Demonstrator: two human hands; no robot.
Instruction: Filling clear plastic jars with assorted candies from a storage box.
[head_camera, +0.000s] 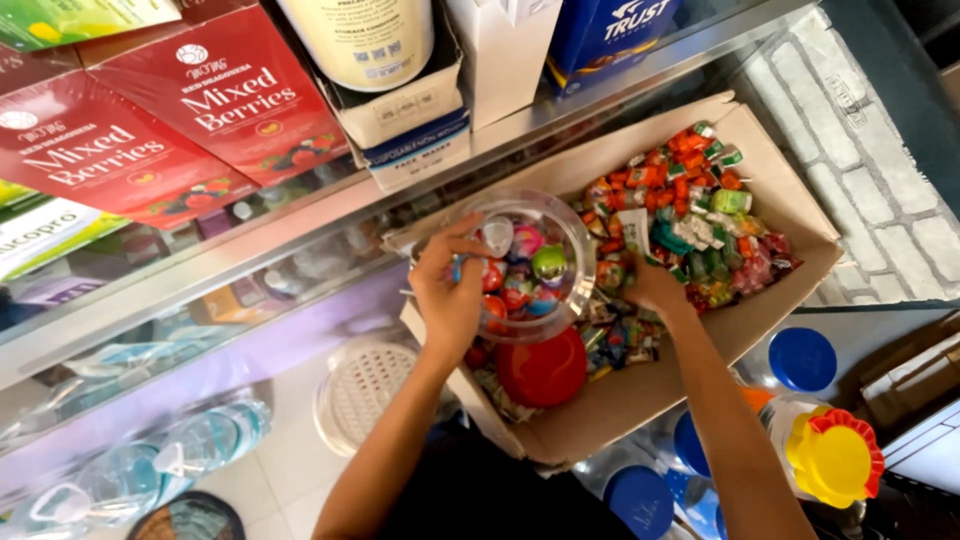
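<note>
L hand (447, 290) grips the near-left rim of a clear plastic jar (530, 262), fingers curled over the edge, thumb side outside. Jar tilted, mouth facing up toward cam, part-filled w/ round foil-wrapped candies (528, 270) in pink, green, red, blue. R hand (652, 287) is down in the cardboard box (790, 215), just right of the jar, fingers buried in the loose wrapped sweets (690, 215); can't tell if it's closed on any, fingertips hidden. Hands apart, jar between them.

Jar sits over the box's left half, above a red lid (541, 368) lying in the box among sweets. Box rests against the glass counter edge (300, 250), flaps open.

Further out: red boxes w/ berry pics (150, 130) on the countertop upper left, white carton & blue box behind. Below right, blue-lidded jars (802, 358) and one w/ yellow-red flower-shaped lid (836, 457). Lower left, white perforated round lid (362, 385) on the floor, water bottles (200, 440) near it.
</note>
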